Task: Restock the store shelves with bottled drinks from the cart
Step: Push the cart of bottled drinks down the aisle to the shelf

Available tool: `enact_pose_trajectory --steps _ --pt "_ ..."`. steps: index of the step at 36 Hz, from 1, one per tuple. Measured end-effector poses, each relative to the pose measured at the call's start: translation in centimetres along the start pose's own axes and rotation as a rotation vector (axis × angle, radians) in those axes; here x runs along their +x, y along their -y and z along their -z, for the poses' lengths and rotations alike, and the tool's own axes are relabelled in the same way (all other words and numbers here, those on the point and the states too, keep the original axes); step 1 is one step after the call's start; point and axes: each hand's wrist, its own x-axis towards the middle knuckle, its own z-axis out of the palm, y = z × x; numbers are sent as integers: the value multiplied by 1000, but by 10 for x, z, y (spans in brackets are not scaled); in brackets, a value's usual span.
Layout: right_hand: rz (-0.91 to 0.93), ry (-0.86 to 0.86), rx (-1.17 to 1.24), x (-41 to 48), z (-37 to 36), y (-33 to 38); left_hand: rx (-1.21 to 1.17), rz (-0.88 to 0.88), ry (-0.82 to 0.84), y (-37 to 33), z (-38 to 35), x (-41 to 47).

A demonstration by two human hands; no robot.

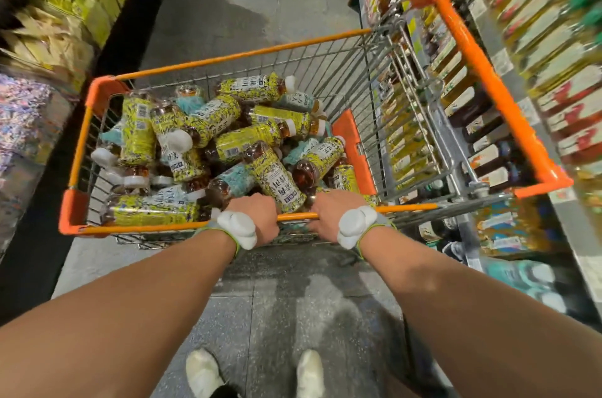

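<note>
A wire shopping cart (97, 94) with orange rims stands in the aisle before me, tilted in the wide view. Several bottled tea drinks (228, 143) with yellow-green and teal labels and white caps lie piled inside it. My left hand (257, 212) and my right hand (329, 212) both grip the cart's orange near rail (294, 216), side by side, fingers curled over it. Each wrist wears a white band device. Store shelves (521, 49) packed with bottled drinks run along the right, close to the cart's side.
Shelving with yellow packaged goods (62, 13) lines the left of the aisle. A grey speckled floor (260, 6) stretches ahead of the cart. My white shoes (202, 371) show at the bottom. A lower right shelf holds teal bottles (521, 273).
</note>
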Motion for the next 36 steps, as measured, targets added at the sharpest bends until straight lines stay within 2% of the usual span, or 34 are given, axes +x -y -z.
enact_pose_trajectory --steps 8,24,30,36 --pt "-70 -12 -45 2 -2 -37 -9 -28 -43 -30 -3 22" --pt "-88 -95 -111 20 -14 -114 -19 -50 -41 -92 11 62" --pt "-115 -77 -95 24 -12 -138 33 -70 -32 -116 24 76" --pt "-84 -163 -62 34 -14 -154 122 -60 -50 -122 37 93"
